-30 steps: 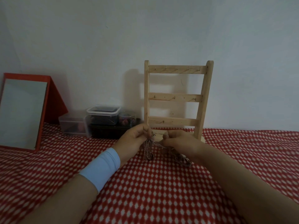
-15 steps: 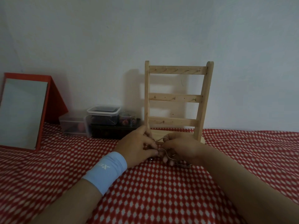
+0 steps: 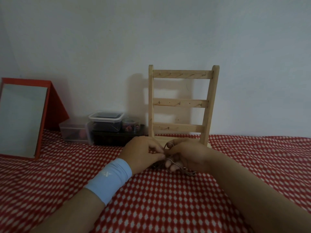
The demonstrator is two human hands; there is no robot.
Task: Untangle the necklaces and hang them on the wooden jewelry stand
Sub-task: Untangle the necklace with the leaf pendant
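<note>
A tangle of thin metal necklaces [image 3: 188, 171] lies between my two hands, low over the red dotted cloth. My left hand [image 3: 143, 153], with a pale blue wristband, pinches the chains from the left. From the right, my right hand [image 3: 186, 153] has its fingers curled round them, and a loop of chain shows at its fingertips. Most of the tangle is hidden by my fingers. Just behind my hands, against the wall, stands the wooden jewelry stand [image 3: 181, 103], with three hooked rails and nothing hanging on it.
A red-framed mirror [image 3: 21, 118] leans at the far left. Clear plastic boxes [image 3: 105, 122] and a small jar [image 3: 131, 126] sit on a dark box left of the stand. Red cloth [image 3: 168, 199] covers the surface.
Both hands have lowered the necklaces toward the cloth and drawn closer together. The dangling chains seen a second ago are now bunched under my fingers.
</note>
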